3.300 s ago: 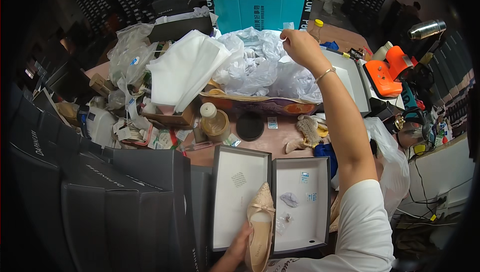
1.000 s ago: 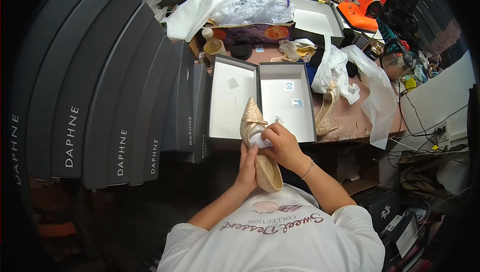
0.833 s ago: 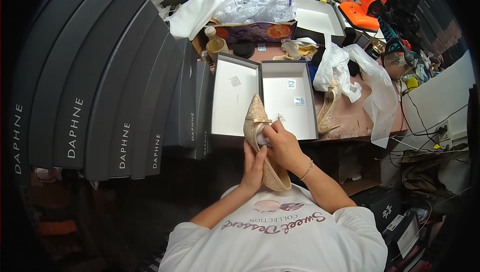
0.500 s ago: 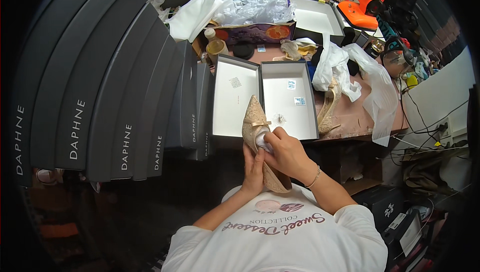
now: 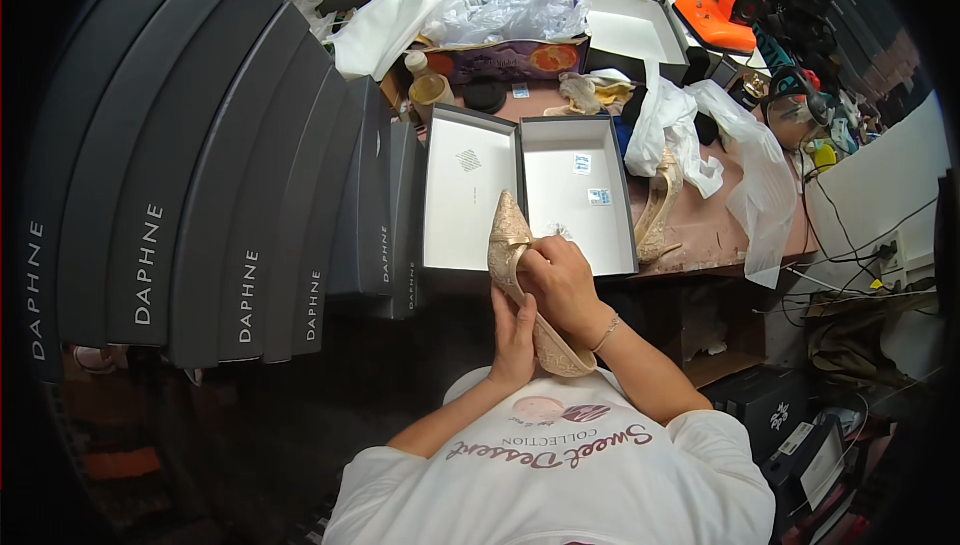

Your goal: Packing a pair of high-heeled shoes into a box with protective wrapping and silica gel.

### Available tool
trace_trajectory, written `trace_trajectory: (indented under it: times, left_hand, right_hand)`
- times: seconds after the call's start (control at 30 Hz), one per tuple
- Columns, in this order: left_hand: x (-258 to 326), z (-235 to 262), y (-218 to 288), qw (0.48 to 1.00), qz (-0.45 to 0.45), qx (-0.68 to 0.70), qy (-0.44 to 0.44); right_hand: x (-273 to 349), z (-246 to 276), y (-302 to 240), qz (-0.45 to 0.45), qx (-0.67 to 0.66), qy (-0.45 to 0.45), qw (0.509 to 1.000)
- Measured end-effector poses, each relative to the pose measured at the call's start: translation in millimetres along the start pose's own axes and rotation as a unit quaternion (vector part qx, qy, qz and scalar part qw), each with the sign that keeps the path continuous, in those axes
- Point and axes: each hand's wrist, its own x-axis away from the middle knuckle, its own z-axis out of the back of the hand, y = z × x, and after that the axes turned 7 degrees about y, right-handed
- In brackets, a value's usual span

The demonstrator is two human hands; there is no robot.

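1. Shoe of beige lace, pointed at the toe and trimmed with a bow (image 5: 508, 230): on my feed the left hand (image 5: 513, 345) grips its side, sole toward the palm.
2. Right hand (image 5: 560, 280) has its fingers curled at the shoe's opening; I cannot tell whether they pinch anything.
3. Progress, as I judge it: work inside this shoe is underway, unfinished. A matching beige lace shoe (image 5: 657, 210) lies right of the right hand; neither is inside the shallow grey box with white lining (image 5: 550, 185), just beyond that hand.
4. Half a second ago, I saw white wadding at the opening; now none shows there.
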Motion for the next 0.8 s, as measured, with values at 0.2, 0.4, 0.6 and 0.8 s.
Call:
trace_trajectory:
  times: [0.2, 0.4, 0.6, 0.8]
  left_hand:
    - [-4.8, 3.6, 17.6, 0.996, 0.08, 0.027, -0.019]
    - [11.3, 8.0, -5.3, 0.988, 0.15, 0.035, 0.023]
    - [2.8, 23.1, 17.2, 0.966, 0.241, 0.076, 0.049]
    - [-17.3, 31.0, 36.7, 0.973, 0.203, 0.103, 0.039]
  right_hand:
    - [-2.2, 22.2, 11.4, -0.191, -0.247, -0.042, 0.949]
    - [-2.6, -16.4, 19.9, -0.16, -0.198, -0.037, 0.966]
    - [-36.7, 3.1, 43.1, -0.133, -0.295, -0.226, 0.919]
    - [-19.2, -24.9, 133.8, -0.16, 0.063, -0.252, 0.952]
